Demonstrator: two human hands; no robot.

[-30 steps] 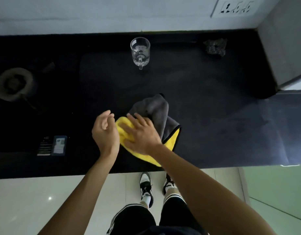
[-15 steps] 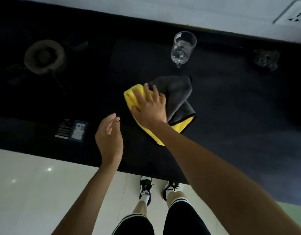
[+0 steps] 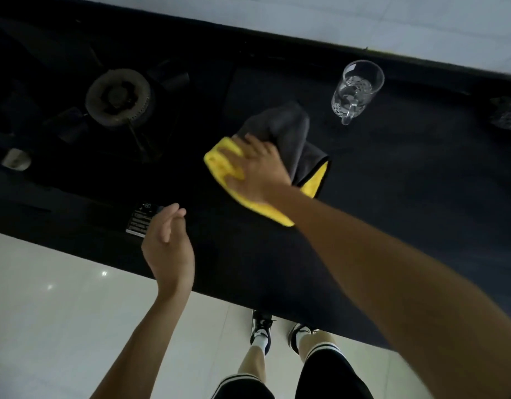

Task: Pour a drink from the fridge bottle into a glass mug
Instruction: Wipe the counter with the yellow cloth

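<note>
Nearest: my two shoes [image 3: 261, 332] on the pale tiled floor [image 3: 61, 326], toes at the near edge of the black bench [image 3: 407, 203]. My dark shorts [image 3: 326, 378], with a pale striped hem, show at the bottom.

Left grip [image 3: 167, 249]: released, fingers loosely curved and close together, holding nothing. It hangs over the near edge of the bench, just right of a small printed label [image 3: 140, 221] on the bench top.

Right grip [image 3: 255, 174]: palm down, fingers straight (slightly blurred), pressing flat on a folded cloth [image 3: 288, 133] and not clenched round it. The cloth has a yellow face, a grey face and a dark hem. The yellow part lies under my palm and juts out to the left and toward me. The grey part bunches up on the far side.

Farther left: a round gas burner [image 3: 117, 99] with dark pan supports, well apart from the cloth.

Far and right of the cloth: the glass mug [image 3: 356, 87], upright on the bench, clear with a cut pattern low on its wall, handle pointing toward me. It stands near the grey fold but does not touch it. Whether it holds any liquid I cannot tell.

Farthest: a dark crumpled object [image 3: 507, 115] at the right edge, too dim to identify, and the pale wall [image 3: 335, 15] behind the bench.
</note>
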